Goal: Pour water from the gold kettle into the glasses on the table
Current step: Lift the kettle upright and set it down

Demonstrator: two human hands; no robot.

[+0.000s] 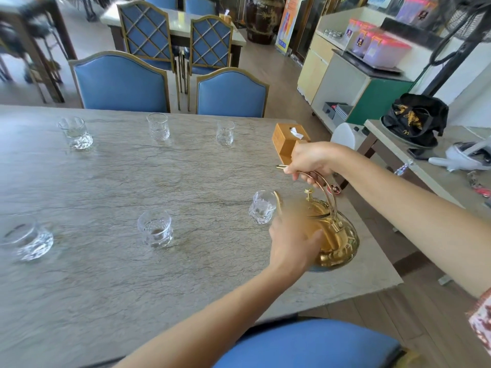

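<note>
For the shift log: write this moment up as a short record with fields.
setting: dining room, grey stone table
kettle: gold kettle near the table's right edge, spout beside the nearest glass
right hand: right hand gripping the kettle's handle from above
left hand: left hand against the kettle's side, blurred
glasses: six, in two rows of three
other: wooden tissue box behind the kettle

I see open table (132, 181) between the far and near glass rows. On the right, the kettle (337, 240), nearest glass (261, 211) and tissue box (288, 140) crowd my path.
</note>
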